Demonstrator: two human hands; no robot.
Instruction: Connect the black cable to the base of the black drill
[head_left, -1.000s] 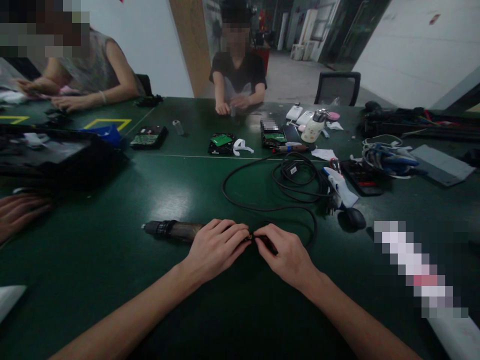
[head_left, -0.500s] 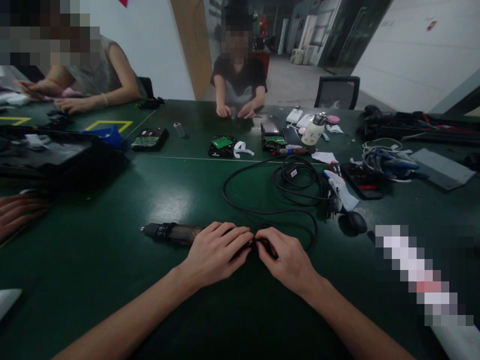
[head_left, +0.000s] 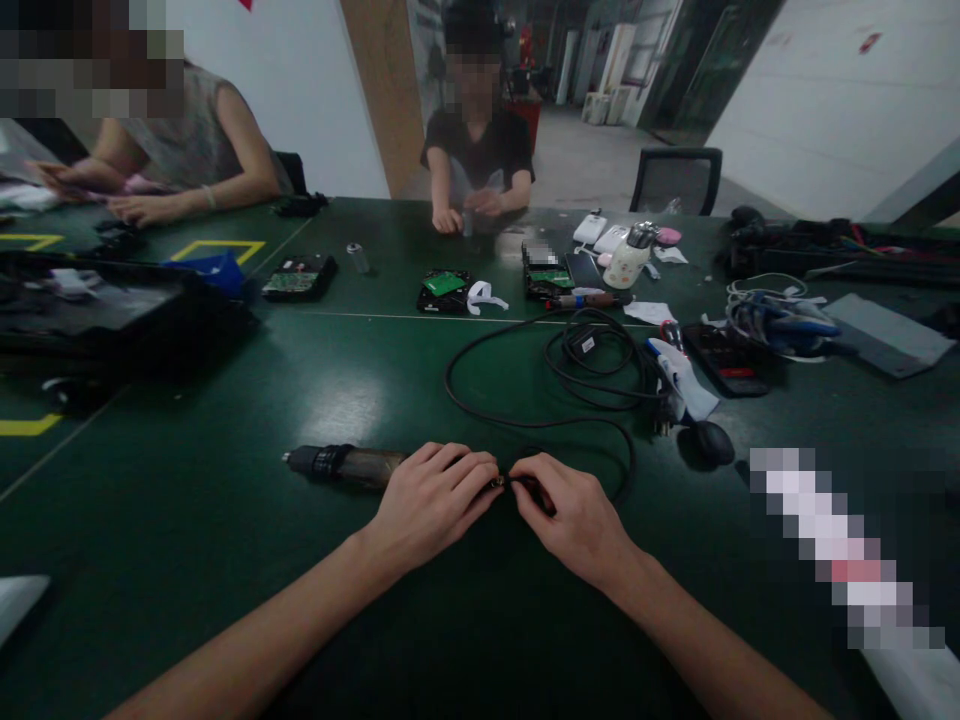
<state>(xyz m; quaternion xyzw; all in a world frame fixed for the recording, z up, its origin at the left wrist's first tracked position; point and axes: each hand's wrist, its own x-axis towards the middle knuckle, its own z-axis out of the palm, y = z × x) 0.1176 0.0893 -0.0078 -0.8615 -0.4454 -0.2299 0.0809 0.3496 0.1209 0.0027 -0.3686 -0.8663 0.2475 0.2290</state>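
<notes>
A dark cylindrical power tool (head_left: pixel 341 465) lies on the green table (head_left: pixel 225 520), its tip pointing left. My left hand (head_left: pixel 435 500) is wrapped over the tool's rear end. My right hand (head_left: pixel 574 515) is closed in a pinch on the black cable (head_left: pixel 480 410) where it meets the tool; the two hands touch at their fingertips. The cable runs off in a wide loop to a coil (head_left: pixel 592 350) farther back. The joint itself is hidden under my fingers.
Opened hard drives (head_left: pixel 444 288) with green boards, a soldering iron (head_left: pixel 589 298), a black mouse (head_left: pixel 711 440), a white cup (head_left: pixel 626 260) and tangled wires (head_left: pixel 780 322) lie beyond. A black case (head_left: pixel 112 315) sits at left. Two people work at the far side.
Another person's hand at the left edge has drawn away out of view. My own hands have hardly moved on the tool and cable.
</notes>
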